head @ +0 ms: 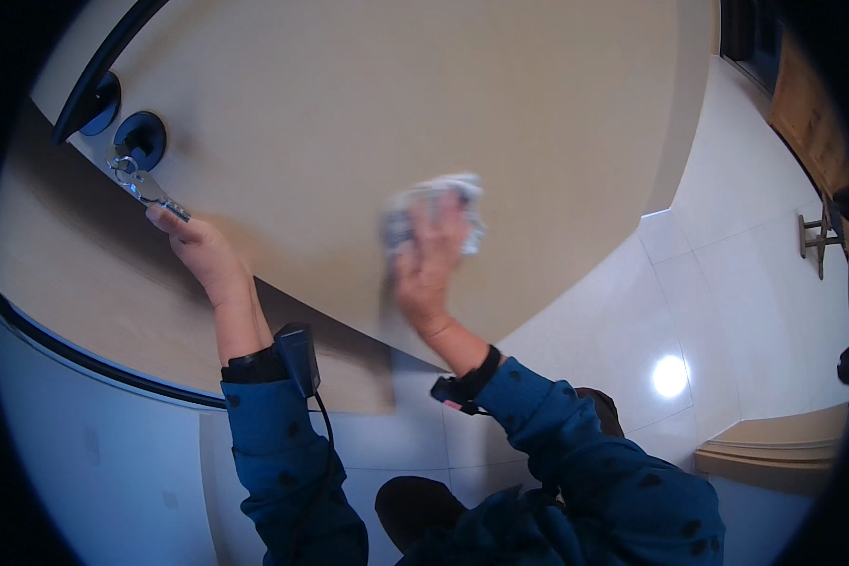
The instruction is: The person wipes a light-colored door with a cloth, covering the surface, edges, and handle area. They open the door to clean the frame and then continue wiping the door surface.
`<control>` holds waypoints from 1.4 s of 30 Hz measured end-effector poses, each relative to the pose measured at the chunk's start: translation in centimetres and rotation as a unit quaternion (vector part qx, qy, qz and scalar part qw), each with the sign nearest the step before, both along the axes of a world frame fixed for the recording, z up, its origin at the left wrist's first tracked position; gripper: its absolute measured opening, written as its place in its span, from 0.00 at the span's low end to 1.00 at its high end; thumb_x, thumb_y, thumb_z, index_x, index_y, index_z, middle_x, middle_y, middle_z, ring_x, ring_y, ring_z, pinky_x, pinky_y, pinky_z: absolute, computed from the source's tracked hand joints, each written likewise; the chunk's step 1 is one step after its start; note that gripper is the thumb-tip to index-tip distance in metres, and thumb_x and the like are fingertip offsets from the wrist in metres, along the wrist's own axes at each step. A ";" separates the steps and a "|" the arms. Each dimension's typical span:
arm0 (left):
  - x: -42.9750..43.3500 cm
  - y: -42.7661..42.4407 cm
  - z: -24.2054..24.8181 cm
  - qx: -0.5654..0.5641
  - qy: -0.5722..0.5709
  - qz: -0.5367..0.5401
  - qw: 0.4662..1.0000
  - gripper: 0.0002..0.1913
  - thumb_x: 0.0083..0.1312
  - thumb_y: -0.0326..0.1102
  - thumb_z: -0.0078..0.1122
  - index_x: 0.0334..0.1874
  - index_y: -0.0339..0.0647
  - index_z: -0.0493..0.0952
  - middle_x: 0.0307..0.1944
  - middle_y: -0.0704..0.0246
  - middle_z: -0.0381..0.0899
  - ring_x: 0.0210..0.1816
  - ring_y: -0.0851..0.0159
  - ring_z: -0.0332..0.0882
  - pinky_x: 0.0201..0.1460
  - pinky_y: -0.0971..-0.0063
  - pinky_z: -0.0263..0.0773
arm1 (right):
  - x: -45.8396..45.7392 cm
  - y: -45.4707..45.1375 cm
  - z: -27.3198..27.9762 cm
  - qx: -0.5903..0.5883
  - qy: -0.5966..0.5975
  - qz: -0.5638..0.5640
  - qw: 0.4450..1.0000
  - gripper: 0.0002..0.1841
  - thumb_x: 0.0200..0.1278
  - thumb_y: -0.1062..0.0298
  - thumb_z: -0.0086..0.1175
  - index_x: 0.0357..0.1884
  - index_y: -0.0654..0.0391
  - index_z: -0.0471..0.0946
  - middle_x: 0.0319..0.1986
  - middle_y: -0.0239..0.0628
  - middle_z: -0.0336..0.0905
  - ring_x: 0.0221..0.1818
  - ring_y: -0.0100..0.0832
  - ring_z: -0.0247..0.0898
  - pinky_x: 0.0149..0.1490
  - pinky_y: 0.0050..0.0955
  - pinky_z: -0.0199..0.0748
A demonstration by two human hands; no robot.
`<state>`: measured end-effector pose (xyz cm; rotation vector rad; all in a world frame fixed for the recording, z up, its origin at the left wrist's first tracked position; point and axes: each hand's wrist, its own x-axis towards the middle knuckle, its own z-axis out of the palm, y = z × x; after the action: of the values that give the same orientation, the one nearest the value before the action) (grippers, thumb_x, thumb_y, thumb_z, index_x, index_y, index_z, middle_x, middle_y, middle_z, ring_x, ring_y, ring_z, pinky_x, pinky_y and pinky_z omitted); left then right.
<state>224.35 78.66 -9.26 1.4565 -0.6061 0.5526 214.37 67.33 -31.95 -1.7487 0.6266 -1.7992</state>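
My right hand (428,272) presses a crumpled white and grey cloth (439,205) against the broad face of a beige door (538,127); hand and cloth are blurred. At the door's left edge, my left hand (205,251) has its thumb up beside the lowest of several keys (148,189). They hang on a ring from the round black lock (140,140). The fingers of that hand are hidden behind the door's edge, so its hold is unclear. Above the lock curves a black door handle (99,78).
Pale floor tiles (736,283) run below and right of the door. A wooden cabinet or furniture piece (806,120) is at the upper right, a small stand-like object (819,240) near it. Beige moulding (771,453) stands at the lower right, a pale wall (99,439) at the lower left.
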 end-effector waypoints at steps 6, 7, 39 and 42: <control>-0.2 -0.3 -0.2 0.002 -0.048 0.027 0.998 0.52 0.72 0.77 0.29 0.76 0.29 0.53 0.68 0.48 0.65 0.65 0.53 0.67 0.72 0.65 0.60 | 1.0 1.4 -1.8 -0.093 0.045 -0.004 0.995 0.32 0.65 0.71 0.48 0.74 0.46 0.67 0.80 0.50 0.44 0.82 0.54 0.33 0.80 0.60 0.27; -0.3 -0.3 -0.2 -0.002 -0.043 0.027 0.999 0.52 0.72 0.77 0.29 0.76 0.29 0.54 0.67 0.48 0.65 0.64 0.53 0.67 0.72 0.65 0.60 | 0.8 0.6 -4.6 -0.049 0.063 -0.017 0.997 0.33 0.65 0.70 0.48 0.75 0.47 0.66 0.80 0.50 0.44 0.82 0.54 0.33 0.80 0.60 0.27; 0.2 -0.8 0.7 -0.015 -0.058 0.018 0.998 0.47 0.75 0.73 0.25 0.51 0.24 0.73 0.46 0.48 0.77 0.50 0.51 0.73 0.63 0.63 0.66 | -4.6 -7.4 -12.0 -0.629 0.442 0.288 0.571 0.28 0.75 0.66 0.40 0.76 0.46 0.62 0.77 0.26 0.55 0.79 0.27 0.50 0.82 0.31 0.47; 0.1 -0.8 0.7 -0.026 -0.085 0.021 0.996 0.48 0.74 0.74 0.24 0.53 0.23 0.72 0.51 0.44 0.76 0.53 0.48 0.73 0.64 0.61 0.64 | -1.7 -5.3 -1.6 -0.630 0.314 0.265 0.659 0.28 0.74 0.64 0.40 0.75 0.47 0.63 0.78 0.28 0.54 0.80 0.32 0.47 0.83 0.43 0.40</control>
<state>224.42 77.81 -8.53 1.3843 -0.6914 0.7263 212.65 61.99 -33.55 -2.9853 -1.2110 -1.0610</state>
